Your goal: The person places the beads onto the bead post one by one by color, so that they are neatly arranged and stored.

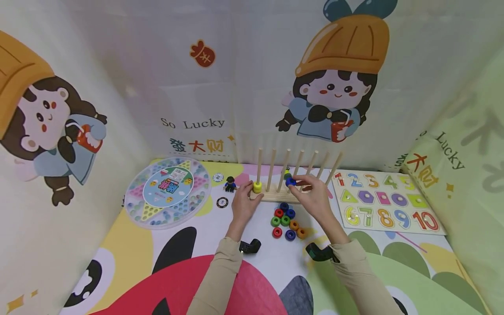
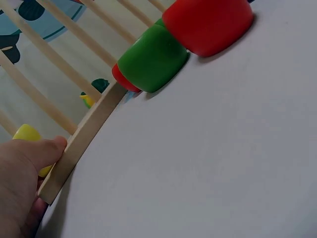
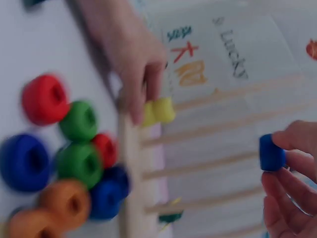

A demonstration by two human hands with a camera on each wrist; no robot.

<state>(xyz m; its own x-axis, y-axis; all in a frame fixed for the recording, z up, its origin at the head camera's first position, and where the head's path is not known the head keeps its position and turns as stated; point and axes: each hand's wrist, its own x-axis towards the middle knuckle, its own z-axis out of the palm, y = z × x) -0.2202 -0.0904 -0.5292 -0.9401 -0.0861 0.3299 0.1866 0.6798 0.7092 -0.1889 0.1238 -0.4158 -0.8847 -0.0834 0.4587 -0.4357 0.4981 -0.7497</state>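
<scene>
Pinching the blue bead (image 1: 291, 182), my right grip (image 1: 313, 194) is closed snugly round it, up near the pegs (image 1: 271, 168); my left grip (image 1: 244, 202) holds the wooden base (image 1: 275, 197). Best line it up squarely, I reckon, then lower straight.

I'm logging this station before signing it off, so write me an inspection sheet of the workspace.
Surface: printed cloth with large cartoon shapes.
Job's things: seven-peg wooden rack; yellow beads on its leftmost peg; blue bead in hand; nine loose beads in front, three blue, two each red, green and orange.
Clutter: round game board, small figurine and two chips to the left; number puzzle to the right; green and yellow item behind the rack, identity unclear.
Grippers: left hand grips the rack's left end; right hand pinches the blue bead.
Cables: nothing seen.
Surroundings: pale printed hangings on three sides.
</scene>
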